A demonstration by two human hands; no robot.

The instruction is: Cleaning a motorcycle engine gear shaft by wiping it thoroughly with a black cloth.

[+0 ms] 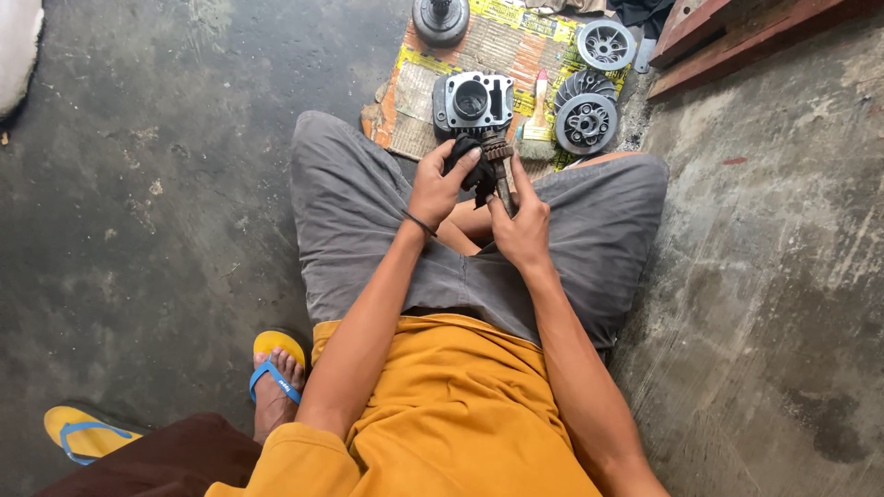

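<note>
I sit cross-legged on a concrete floor in grey shorts and an orange shirt. My right hand (523, 225) grips a metal gear shaft (500, 161) upright by its lower end, with the toothed gear at the top. My left hand (440, 182) presses a black rag (471, 166) against the shaft just below the gear. Both hands are over my knees, close to a flattened cardboard sheet (414, 92).
On the cardboard lie a grey engine cylinder block (473, 99), round clutch parts (586, 120), a spoked hub (606, 44), a small brush (538, 120) and a round part (440, 18). Red wooden boards (737, 37) lie at top right. Another person's foot in a yellow sandal (274, 377) is at lower left.
</note>
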